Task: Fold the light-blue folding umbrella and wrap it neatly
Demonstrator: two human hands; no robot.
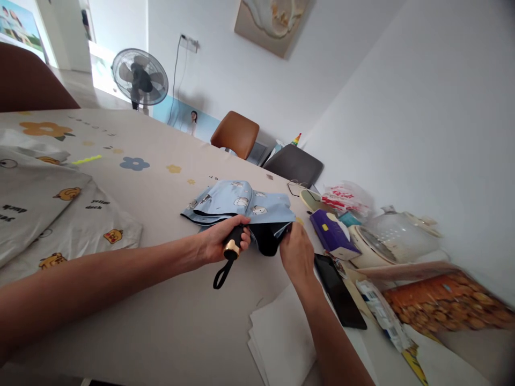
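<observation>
A folding umbrella (241, 201) with light blue fabric, small white cartoon figures and a black underside is collapsed over the table, its folds loose. My left hand (231, 238) wraps round its black handle, which has a gold band and a black wrist strap (222, 274) hanging toward me. On the right side of the canopy, my right hand (296, 249) pinches the edge of one fold and holds it outward. The fingertips of that hand are partly hidden by its back.
Crumpled duck-print cloth (80, 214) lies left on the table (161, 203). To the right are white papers (281, 335), a black tablet-like device (340, 292), a purple tissue box (333, 233), a lidded pot (374, 244) and a snack bag (450, 303). Chairs (235, 133) stand beyond.
</observation>
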